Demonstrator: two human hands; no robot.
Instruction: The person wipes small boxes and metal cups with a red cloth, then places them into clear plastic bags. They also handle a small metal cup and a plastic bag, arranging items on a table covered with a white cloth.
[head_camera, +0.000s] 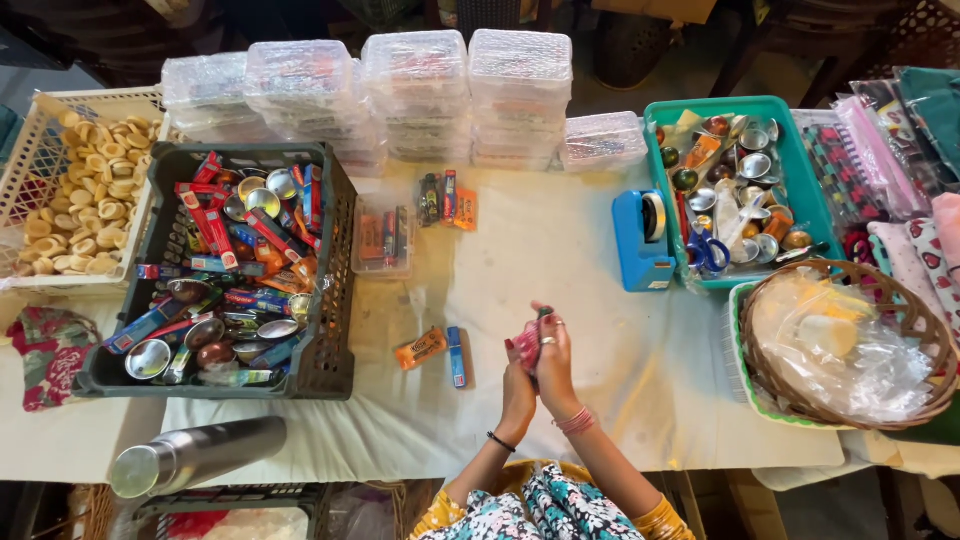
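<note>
My left hand (517, 385) and my right hand (555, 360) are pressed together above the white cloth-covered table (560, 250), both closed around a small red-pink packet (527, 343) that pokes out above the fingers. The right wrist wears pink bangles and the left a black band. Just left of my hands lie an orange packet (420, 348) and a narrow blue box (456, 356) on the cloth.
A dark crate (330, 350) of small boxes and steel bowls sits left, a white basket of rings (30, 150) beyond it. Stacked clear boxes (415, 90) line the back. A blue tape dispenser (642, 238), teal tray (800, 190), wicker basket (850, 275) stand right; a steel flask (195, 455) lies near.
</note>
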